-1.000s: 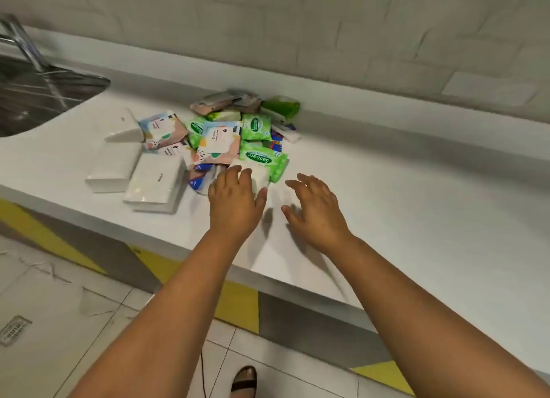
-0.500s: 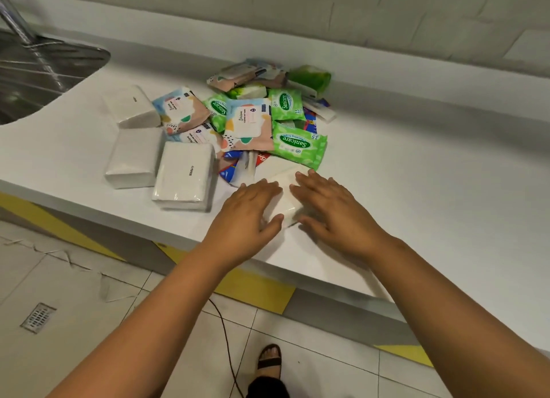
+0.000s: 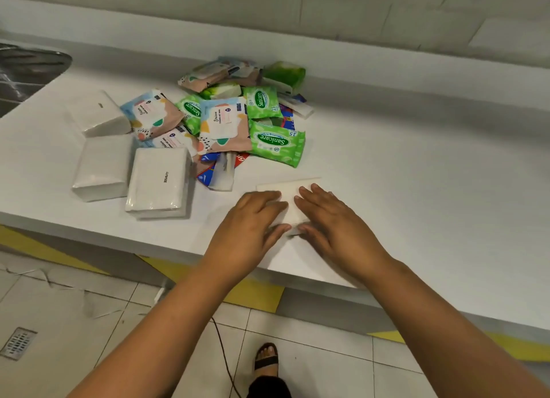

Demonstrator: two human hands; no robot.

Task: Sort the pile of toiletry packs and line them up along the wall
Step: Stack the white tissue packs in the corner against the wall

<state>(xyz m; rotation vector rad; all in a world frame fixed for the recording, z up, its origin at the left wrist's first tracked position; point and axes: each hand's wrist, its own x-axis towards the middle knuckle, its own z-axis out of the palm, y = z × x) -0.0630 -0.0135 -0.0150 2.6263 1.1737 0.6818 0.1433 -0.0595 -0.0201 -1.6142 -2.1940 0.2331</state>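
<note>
since a second ago both my hands have come back from the edge of the pile toward me, and a white tissue pack (image 3: 293,194) has come with them, now lying alone on the counter (image 3: 416,189) near its front edge, apart from the heap. my left hand (image 3: 251,222) and my right hand (image 3: 330,219) lie side by side on top of that pack, fingers nearly straight and pressing flat on it, thumbs close to each other at its near side; neither hand is curled round it.

everything else sits in the pile (image 3: 238,121) further back, close to the wall (image 3: 268,16) but not in a line. on its left side i count three more white tissue packs: one at the back (image 3: 98,112), one beside it toward me (image 3: 101,165), and one with a printed date (image 3: 159,183), which seems to rest on another, though i cannot tell for sure. i count three green wipe packs with a clear label, the nearest one (image 3: 276,143) lying flat at the pile's right edge, plus more green wrappers behind. about four pastel patterned wipe packs show, the clearest (image 3: 223,124) in the middle. some red and blue packs (image 3: 214,168) stick out underneath; their number is hidden.

a metal sink (image 3: 26,70) is at the far left.
</note>
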